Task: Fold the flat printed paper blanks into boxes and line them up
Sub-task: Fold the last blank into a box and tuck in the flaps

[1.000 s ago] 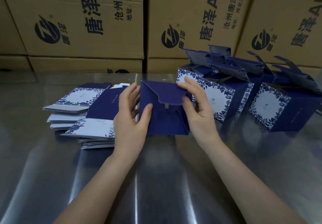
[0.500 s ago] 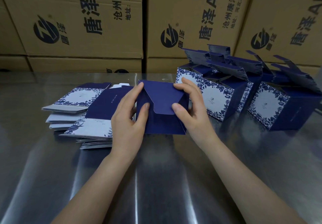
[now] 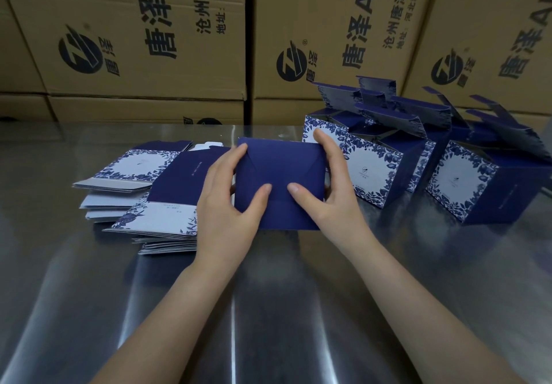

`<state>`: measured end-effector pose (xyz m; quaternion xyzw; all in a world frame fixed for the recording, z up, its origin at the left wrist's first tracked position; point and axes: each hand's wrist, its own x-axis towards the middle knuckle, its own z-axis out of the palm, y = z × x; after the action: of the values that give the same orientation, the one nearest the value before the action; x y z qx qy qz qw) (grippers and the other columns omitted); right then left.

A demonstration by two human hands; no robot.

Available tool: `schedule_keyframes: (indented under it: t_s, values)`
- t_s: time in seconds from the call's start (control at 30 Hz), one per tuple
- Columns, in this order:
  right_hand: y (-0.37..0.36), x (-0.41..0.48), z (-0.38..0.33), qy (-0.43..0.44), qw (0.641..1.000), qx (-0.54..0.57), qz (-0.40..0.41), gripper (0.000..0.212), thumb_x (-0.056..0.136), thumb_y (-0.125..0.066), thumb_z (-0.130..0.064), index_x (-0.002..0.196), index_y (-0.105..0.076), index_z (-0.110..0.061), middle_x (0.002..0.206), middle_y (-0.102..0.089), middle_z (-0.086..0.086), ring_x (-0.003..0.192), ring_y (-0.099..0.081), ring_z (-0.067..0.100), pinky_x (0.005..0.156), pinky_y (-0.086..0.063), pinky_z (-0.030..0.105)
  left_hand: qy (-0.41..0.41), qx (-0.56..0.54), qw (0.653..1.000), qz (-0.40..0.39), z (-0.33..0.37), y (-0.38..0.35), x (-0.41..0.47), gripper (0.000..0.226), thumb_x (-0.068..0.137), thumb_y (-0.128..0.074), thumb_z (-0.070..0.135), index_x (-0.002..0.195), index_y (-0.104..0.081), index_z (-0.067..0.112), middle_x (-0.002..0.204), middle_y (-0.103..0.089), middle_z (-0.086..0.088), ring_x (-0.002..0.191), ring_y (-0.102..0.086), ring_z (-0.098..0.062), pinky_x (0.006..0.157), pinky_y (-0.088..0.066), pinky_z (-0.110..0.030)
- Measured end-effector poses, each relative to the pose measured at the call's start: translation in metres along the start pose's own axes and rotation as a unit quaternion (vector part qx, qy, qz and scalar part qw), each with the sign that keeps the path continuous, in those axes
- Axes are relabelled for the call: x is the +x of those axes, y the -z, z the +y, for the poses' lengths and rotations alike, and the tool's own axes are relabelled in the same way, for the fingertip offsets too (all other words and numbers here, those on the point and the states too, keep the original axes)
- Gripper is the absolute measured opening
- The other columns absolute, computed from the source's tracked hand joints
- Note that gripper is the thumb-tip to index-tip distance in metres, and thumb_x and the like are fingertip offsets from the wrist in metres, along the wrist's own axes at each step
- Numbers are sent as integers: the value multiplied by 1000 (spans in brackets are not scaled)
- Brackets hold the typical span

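Observation:
A dark blue box (image 3: 280,171) stands in the middle of the steel table with its folded bottom flaps facing me. My left hand (image 3: 230,201) grips its left side, thumb pressed on the flaps. My right hand (image 3: 328,192) grips the right side, its thumb also on the flaps and its fingers over the top corner. To the left lies a stack of flat blue-and-white printed blanks (image 3: 143,192). On the right, several folded boxes (image 3: 373,171) with floral white panels stand in a row, their top flaps raised.
Large brown cardboard cartons (image 3: 149,40) with black print form a wall along the table's far edge. The shiny steel table (image 3: 268,309) stretches toward me beneath my forearms.
The raised bottom flap has been pressed down flat onto the box. Both thumbs slid toward the middle of the flaps, and the right fingers moved up to the top corner.

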<state>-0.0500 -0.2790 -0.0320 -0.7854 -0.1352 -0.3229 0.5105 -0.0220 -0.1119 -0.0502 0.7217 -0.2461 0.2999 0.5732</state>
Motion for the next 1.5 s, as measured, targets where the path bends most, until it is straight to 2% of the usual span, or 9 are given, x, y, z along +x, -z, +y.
schedule_keyframes:
  t_s: [0.17,0.4,0.63,0.8,0.87,0.97,1.2,1.37,1.5]
  values:
    - [2,1,4,6,1000,-12,1,78,78,-76,-23,140,-33,-40,152,-31,-14,141,-27,0,113,-32,23,-17,13,1000,3,0,-1,1,72,87,-74,19,138,-34,51,128,-37,48,125,-43,9,97,-40,-9]
    - [-4,1,5,8,999,-20,24,69,72,-79,-22,123,-38,-46,126,-40,-36,127,-44,8,102,-45,46,9,14,1000,-23,-4,0,3,88,83,-78,25,136,-23,69,133,-32,52,125,-40,18,98,-35,-4]
    - [-8,1,7,26,996,-62,52,69,71,-82,-15,118,-38,-39,122,-42,-27,124,-45,7,107,-39,40,13,55,998,-7,-9,-3,0,96,78,-81,27,143,-18,58,119,-32,57,114,-37,26,91,-31,4]
    - [-11,0,12,36,993,-86,65,69,69,-85,-11,116,-38,-31,120,-45,-12,120,-46,7,105,-33,16,-2,96,995,10,-9,-5,0,92,78,-81,24,149,-25,42,127,-44,15,117,-44,3,83,-36,-3]
    - [-13,0,12,38,993,-93,70,69,68,-85,-12,115,-38,-31,119,-45,-10,118,-45,6,102,-30,9,-11,103,994,16,-9,-5,0,89,77,-82,22,149,-30,35,125,-44,10,112,-44,1,84,-36,-7]
    - [-15,0,13,42,990,-110,79,69,67,-86,-11,113,-38,-29,116,-45,-9,113,-45,4,99,-28,5,-14,105,994,20,-11,-5,0,85,76,-82,21,143,-33,38,121,-41,14,108,-44,3,84,-36,-6]
    - [-15,0,13,54,986,-130,86,67,66,-86,-10,112,-39,-24,114,-45,-5,107,-43,3,95,-26,1,-11,106,994,33,-10,-8,0,80,75,-83,21,136,-35,41,118,-37,20,111,-48,-8,91,-44,-27]
    - [-13,0,11,77,986,-125,80,64,68,-84,-8,116,-44,-16,119,-45,-2,113,-42,5,100,-25,4,-14,82,996,29,-14,-7,1,83,75,-83,21,139,-34,42,114,-37,25,106,-41,16,91,-35,-3]
    - [-11,0,10,78,987,-123,66,64,69,-83,-7,120,-46,-8,124,-44,-1,120,-41,7,103,-24,6,-18,73,997,16,-13,-6,1,88,77,-82,20,143,-30,42,119,-31,51,113,-42,6,94,-33,-2]
